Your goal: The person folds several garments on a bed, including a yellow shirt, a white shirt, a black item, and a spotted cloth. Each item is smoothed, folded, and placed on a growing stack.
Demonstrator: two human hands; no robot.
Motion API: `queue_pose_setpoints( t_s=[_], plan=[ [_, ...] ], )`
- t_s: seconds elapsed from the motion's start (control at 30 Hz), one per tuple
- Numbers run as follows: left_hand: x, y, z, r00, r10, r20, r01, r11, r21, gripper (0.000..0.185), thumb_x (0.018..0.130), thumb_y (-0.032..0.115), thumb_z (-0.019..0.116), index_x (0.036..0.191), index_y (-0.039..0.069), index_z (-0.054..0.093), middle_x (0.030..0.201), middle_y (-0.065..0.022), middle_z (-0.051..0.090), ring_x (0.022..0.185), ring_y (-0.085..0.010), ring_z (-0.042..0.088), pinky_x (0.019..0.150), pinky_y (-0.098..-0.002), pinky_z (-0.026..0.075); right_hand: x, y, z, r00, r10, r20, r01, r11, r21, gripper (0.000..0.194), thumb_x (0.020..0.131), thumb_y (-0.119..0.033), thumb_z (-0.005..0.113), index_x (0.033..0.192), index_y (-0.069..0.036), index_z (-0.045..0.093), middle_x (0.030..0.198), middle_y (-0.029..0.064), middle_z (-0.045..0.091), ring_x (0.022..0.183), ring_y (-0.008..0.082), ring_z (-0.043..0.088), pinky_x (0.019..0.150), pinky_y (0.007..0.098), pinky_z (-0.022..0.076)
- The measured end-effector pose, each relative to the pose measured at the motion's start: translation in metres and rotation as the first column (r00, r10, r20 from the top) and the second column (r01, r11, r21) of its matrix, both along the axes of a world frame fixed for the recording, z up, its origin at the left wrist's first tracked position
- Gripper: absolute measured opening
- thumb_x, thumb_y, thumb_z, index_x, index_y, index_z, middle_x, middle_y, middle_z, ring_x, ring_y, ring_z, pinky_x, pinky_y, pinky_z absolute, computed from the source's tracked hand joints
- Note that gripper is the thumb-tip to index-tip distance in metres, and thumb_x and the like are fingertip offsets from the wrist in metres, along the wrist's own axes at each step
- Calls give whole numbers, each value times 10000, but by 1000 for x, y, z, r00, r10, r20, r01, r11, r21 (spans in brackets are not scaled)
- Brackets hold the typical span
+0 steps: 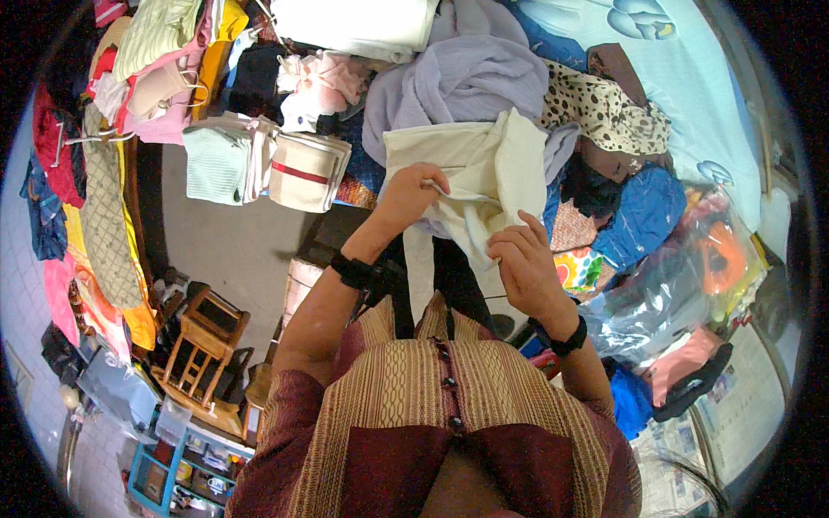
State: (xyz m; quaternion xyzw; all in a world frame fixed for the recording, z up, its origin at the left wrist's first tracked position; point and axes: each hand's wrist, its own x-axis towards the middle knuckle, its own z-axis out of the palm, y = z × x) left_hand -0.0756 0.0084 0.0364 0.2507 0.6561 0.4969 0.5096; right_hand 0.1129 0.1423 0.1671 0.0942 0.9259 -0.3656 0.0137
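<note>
A cream cloth (466, 155) lies partly unfolded over a heap of grey-lavender fabric (453, 78) in front of me. My left hand (414, 191) pinches the cloth's near left edge between thumb and fingers. At the cloth's lower right corner, my right hand (521, 259) has its thumb and fingertips closed on the hem, the index finger raised. Left of the cloth stand folded beige cloths with a dark red stripe (301, 171) and folded mint-green cloths (214, 162).
Black-spotted cream fabric (605, 110), a blue cloth bundle (641, 217) and a clear plastic bag (647, 304) lie to the right. White folded cloth (353, 22) is at the top. A wooden chair (207, 343) stands at lower left, beyond hanging garments (107, 213).
</note>
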Motion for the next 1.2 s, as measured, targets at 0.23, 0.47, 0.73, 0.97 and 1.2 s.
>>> queue_pose_setpoints(
  t_s=[0.23, 0.47, 0.73, 0.97, 1.2],
  plan=[
    [0, -11, 4, 971, -61, 233, 93, 987, -131, 132, 786, 57, 652, 916, 56, 673, 819, -12, 654, 670, -108, 548, 614, -258, 449, -5, 0, 3, 994, 79, 71, -73, 994, -81, 221, 719, 40, 591, 902, -78, 552, 853, 65, 602, 910, 257, 601, 1101, 517, 308],
    [4, -27, -8, 758, 204, 619, -129, 978, -164, 294, 861, 112, 672, 1118, -7, 590, 993, -53, 658, 827, -114, 608, 758, -244, 491, -6, -1, -1, 999, 12, 44, -10, 999, -38, 203, 728, 37, 593, 898, -71, 563, 876, 84, 593, 903, 280, 596, 1075, 491, 352],
    [38, -30, -9, 494, 384, 780, -383, 901, -202, 321, 881, 52, 662, 1174, 6, 540, 1067, -51, 640, 913, -116, 614, 819, -261, 494, -7, -3, -4, 999, -8, 34, 9, 1000, -28, 216, 722, 30, 600, 914, -65, 569, 908, 114, 578, 940, 315, 586, 1020, 481, 406],
    [23, -24, -3, 688, 298, 661, -284, 950, -133, 258, 858, 59, 652, 1106, 22, 589, 975, -46, 662, 783, -146, 632, 721, -269, 516, -5, 2, 6, 995, 16, 97, -8, 997, -79, 216, 718, 44, 577, 908, -59, 571, 926, 133, 566, 970, 328, 568, 1020, 482, 404],
    [12, -20, 11, 995, 18, 101, -5, 992, -128, 242, 821, 82, 688, 1040, -2, 631, 925, -29, 650, 691, -101, 569, 635, -246, 475, -8, 8, 14, 990, 61, 129, -49, 994, -98, 212, 719, 60, 560, 895, -58, 566, 877, 114, 555, 929, 314, 577, 1024, 484, 403]
  ],
)
